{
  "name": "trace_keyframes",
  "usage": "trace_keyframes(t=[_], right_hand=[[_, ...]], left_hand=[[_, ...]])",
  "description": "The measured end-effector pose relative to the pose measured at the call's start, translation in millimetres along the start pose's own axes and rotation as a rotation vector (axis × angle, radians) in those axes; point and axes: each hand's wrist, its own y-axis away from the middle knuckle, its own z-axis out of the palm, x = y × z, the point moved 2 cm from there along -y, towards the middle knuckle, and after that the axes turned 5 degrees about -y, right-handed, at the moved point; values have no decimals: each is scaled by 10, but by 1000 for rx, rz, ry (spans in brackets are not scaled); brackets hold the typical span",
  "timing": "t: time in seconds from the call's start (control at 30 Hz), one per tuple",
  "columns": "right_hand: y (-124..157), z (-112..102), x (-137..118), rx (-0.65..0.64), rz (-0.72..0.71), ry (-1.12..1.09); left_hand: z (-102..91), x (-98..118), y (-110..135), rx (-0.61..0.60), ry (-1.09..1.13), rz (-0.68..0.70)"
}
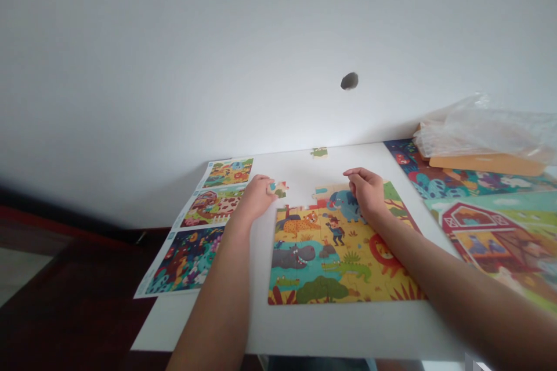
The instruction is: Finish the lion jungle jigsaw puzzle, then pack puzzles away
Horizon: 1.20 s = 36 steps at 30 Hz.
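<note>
A colourful animal jigsaw puzzle (335, 255) lies partly assembled on the white table (304, 324). My left hand (256, 197) is closed on a loose puzzle piece (279, 189), held just above the puzzle's upper left corner. Resting on the puzzle's top edge by the blue elephant, my right hand (368, 191) has its fingers curled and pressed onto the pieces there. Another single puzzle piece (319, 152) lies by itself near the far edge of the table.
A reference sheet (198, 229) with three printed pictures lies at the left and overhangs the table edge. More finished puzzles (487, 214) cover the right side, with a flat orange box (483, 161) and a crumpled plastic bag (487, 127) on them. The wall stands right behind.
</note>
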Motion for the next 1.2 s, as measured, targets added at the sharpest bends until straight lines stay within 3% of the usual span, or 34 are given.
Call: trace_keyframes(t=[0.23,0.47,0.67,0.87,1.03,1.2], right_hand=[[19,-3,-57,-12,1,27],[-3,-13,-24,-16,-5,50],[-1,-7,-6,-57,-14,113],[33,-4,13,-246,-125,506],[-18,-41,-5,-246,-207,857],[-335,233,-88,-360,-195,1134]], left_hand=[[13,87,30,-21,-39,23],[42,193,57,-28,-76,-52],[83,297,75,31,-154,-43],[98,324,83,87,-235,-91],[127,275,69,91,-231,-163],[150,283,64,91,-237,-189]])
